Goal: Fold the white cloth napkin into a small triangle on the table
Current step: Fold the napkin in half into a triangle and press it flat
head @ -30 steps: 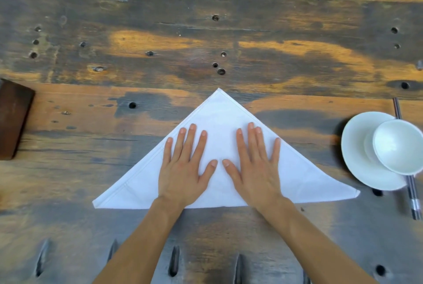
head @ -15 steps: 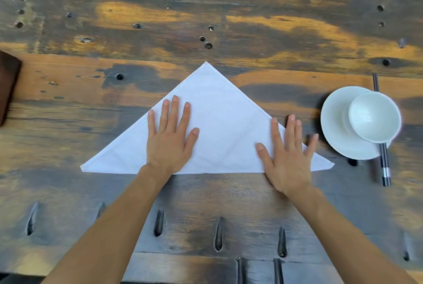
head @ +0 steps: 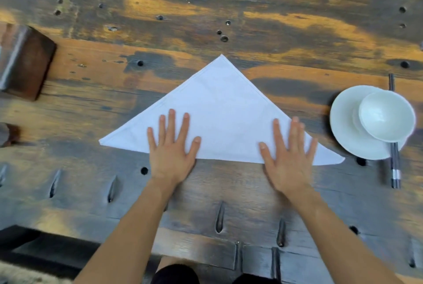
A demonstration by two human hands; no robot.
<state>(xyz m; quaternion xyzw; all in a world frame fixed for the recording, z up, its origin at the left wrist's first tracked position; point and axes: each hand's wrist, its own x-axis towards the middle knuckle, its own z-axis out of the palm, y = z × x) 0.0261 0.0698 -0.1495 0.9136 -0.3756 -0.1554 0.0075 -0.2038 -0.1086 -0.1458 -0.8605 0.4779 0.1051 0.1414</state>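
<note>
The white cloth napkin lies flat on the worn wooden table as a large triangle, its apex pointing away from me and its long folded edge nearest me. My left hand rests palm down with fingers spread on the lower left part of the napkin. My right hand lies flat, fingers apart, on the lower right part, its heel on the bare wood. Neither hand grips the cloth.
A white saucer with a white bowl on it stands right of the napkin, over a pair of dark chopsticks. A dark wooden block sits at the left edge. The table's near edge runs below my forearms.
Both hands were together at the napkin's centre. My right hand has slid right along the folded edge toward the right corner; my left hand has shifted slightly left.
</note>
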